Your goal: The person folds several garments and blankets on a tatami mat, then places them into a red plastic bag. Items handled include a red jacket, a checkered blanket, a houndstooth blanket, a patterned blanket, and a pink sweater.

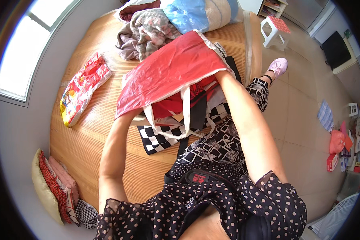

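Observation:
A large red bag (pixel 172 64) with white trim lies over the middle of the bamboo mat, its mouth facing me. White handles (pixel 187 110) hang down from its rim. Both my forearms reach into it: my left forearm (pixel 116 156) enters at the left corner and my right forearm (pixel 250 124) at the right. Both hands are hidden inside, so their fingers do not show. Red and dark cloth (pixel 198 106) is visible within the opening. Under the bag, a black-and-white checked cloth (pixel 156 140) rests against my patterned trousers.
A crumpled red, white and yellow plastic bag (pixel 86 90) lies to the left on the bamboo mat (pixel 78 144). Beyond the red bag are a grey floral blanket (pixel 154 30) and a blue-and-clear bag (pixel 200 14). Pillows (pixel 48 188) lean at the lower left. A red-topped stool (pixel 275 32) stands on the floor.

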The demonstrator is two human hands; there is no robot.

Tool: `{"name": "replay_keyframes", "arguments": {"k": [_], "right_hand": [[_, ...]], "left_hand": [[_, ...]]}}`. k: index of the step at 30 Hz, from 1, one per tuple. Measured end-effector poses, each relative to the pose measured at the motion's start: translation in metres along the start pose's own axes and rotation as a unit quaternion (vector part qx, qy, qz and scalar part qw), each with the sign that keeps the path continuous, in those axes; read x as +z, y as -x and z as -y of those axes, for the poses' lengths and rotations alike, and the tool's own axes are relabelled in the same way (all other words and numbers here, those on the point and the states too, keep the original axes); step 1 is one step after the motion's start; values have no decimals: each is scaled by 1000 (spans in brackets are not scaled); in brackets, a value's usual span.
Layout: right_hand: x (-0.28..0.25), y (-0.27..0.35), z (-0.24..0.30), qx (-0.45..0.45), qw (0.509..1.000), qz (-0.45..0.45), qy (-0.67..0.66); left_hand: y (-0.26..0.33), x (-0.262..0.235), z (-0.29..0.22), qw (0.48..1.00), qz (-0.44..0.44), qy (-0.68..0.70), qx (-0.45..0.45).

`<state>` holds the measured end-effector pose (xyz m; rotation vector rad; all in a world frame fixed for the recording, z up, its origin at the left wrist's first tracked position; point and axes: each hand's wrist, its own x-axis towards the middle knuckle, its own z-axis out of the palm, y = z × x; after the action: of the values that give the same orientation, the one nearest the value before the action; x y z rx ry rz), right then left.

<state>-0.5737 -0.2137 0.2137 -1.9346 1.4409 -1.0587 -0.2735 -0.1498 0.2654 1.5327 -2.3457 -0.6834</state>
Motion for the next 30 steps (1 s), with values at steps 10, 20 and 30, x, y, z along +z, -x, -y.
{"name": "replay_keyframes", "arguments": {"k": [10,20,30], "right_hand": [[9,-3,0,-17,999,-30,-7],[-7,44,-6,-4,982,-129,-137],[-4,37,-25,-43,998,-39,6]], "left_hand": [[44,68,92,989,-59,-1,-136],[36,100,69,977,-197,70,38],[-27,88,-2,998,-24,-39,38]]}}
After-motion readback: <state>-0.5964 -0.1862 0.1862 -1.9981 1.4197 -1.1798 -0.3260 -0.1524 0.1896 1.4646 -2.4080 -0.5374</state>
